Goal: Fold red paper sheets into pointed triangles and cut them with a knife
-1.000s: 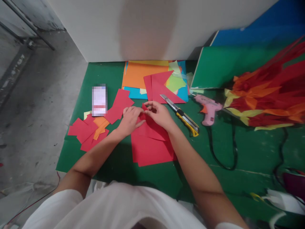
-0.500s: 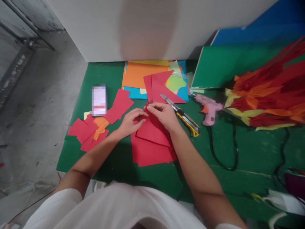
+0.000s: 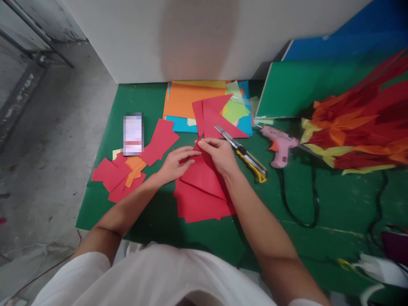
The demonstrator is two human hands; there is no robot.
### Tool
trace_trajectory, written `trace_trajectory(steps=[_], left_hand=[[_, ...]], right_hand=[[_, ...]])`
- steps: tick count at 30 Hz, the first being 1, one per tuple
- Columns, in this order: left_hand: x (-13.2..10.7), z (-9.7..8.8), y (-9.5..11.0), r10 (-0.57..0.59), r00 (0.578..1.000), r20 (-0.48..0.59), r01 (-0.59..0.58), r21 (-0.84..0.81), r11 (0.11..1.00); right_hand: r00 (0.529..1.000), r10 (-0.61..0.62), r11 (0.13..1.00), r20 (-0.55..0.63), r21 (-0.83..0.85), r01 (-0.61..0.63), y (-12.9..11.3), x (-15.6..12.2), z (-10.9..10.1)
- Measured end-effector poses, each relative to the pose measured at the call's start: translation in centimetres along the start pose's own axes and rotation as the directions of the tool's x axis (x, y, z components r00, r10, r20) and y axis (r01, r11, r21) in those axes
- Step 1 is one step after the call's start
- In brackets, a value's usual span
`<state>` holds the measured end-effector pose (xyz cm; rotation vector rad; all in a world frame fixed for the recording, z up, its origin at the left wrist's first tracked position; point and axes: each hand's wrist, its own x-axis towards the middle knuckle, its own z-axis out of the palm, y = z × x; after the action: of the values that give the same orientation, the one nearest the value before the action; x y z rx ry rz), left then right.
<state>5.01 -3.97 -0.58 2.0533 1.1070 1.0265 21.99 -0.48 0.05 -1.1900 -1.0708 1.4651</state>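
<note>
My left hand (image 3: 174, 162) lies on a folded red paper sheet (image 3: 204, 177), its fingers stretched flat and pressing the paper's left edge. My right hand (image 3: 218, 155) pinches the top corner of the same red sheet between thumb and fingers. The sheet rests on a stack of red paper (image 3: 199, 206) on the green table (image 3: 153, 221). A yellow and black utility knife (image 3: 245, 155) lies just right of my right hand.
A pink glue gun (image 3: 279, 144) with a black cord lies to the right. Coloured paper sheets (image 3: 191, 100) are stacked at the back. Red and orange scraps (image 3: 121, 174) and a phone (image 3: 133, 133) lie left. A red and orange paper decoration (image 3: 360, 123) fills the right.
The top red sheet has been folded into a steeper pointed shape. My left fingers have spread flat along its edge, and my right hand has shifted slightly while holding the tip.
</note>
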Motion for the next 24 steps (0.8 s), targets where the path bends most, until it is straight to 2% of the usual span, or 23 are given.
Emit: trace_trajectory(steps=[3,9,12,19,24], left_hand=[[-0.01,0.11,-0.08,-0.013,1.000,-0.011,0.013,-0.013,1.000],[-0.05,0.37,-0.30,-0.095,0.990,-0.105,0.092,-0.031,0.995],[-0.03,0.42,-0.31,-0.107,0.989,-0.098,0.103,-0.038,0.994],[-0.02,0.34,-0.17,-0.098,0.994,-0.050,0.095,-0.055,0.994],[-0.02,0.21,-0.26,-0.080,0.997,-0.018,0.078,-0.072,0.994]], right_hand=[[1.000,-0.003,1.000,0.003,0.012,0.003,-0.03,-0.07,0.08],[1.000,-0.006,1.000,0.027,0.008,0.006,-0.25,-0.36,0.45],[0.999,0.005,1.000,0.041,0.022,-0.006,-0.27,-0.46,0.58],[0.987,0.155,0.967,0.047,0.199,-0.161,0.05,-0.30,0.80],[0.970,0.223,0.934,0.100,0.262,-0.242,-0.16,-0.16,0.91]])
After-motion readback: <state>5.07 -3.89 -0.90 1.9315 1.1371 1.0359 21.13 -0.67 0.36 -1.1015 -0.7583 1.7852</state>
